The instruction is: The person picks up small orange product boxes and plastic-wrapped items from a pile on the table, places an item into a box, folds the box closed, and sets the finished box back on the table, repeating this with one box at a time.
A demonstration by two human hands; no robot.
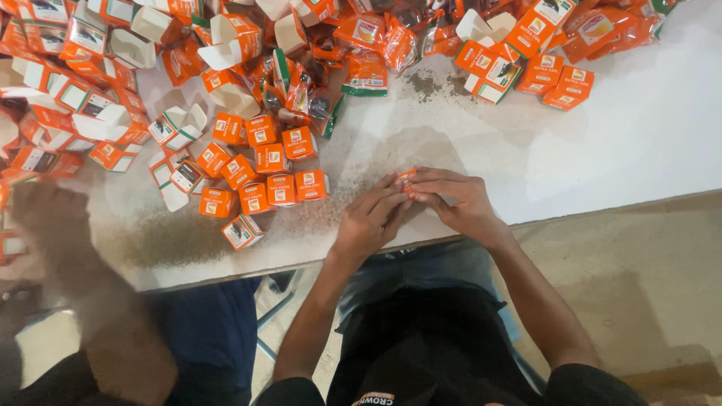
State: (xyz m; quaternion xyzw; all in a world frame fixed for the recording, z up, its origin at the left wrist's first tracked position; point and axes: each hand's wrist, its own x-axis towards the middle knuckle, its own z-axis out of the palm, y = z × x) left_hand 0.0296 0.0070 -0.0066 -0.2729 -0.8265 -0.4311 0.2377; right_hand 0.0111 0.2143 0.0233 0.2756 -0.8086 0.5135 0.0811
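Both my hands meet at the near edge of a white table [617, 135]. My left hand [370, 218] and my right hand [456, 200] close together around one small orange box [407, 179], of which only a corner shows between the fingertips. To the left of my hands lies a cluster of several closed small orange boxes [263, 177].
Heaps of open orange and white cartons [90, 90] and orange sachets [366, 71] fill the far and left parts of the table. Dark powder is scattered on the surface [425, 83]. Another person's blurred arm [83, 278] reaches in at the lower left.
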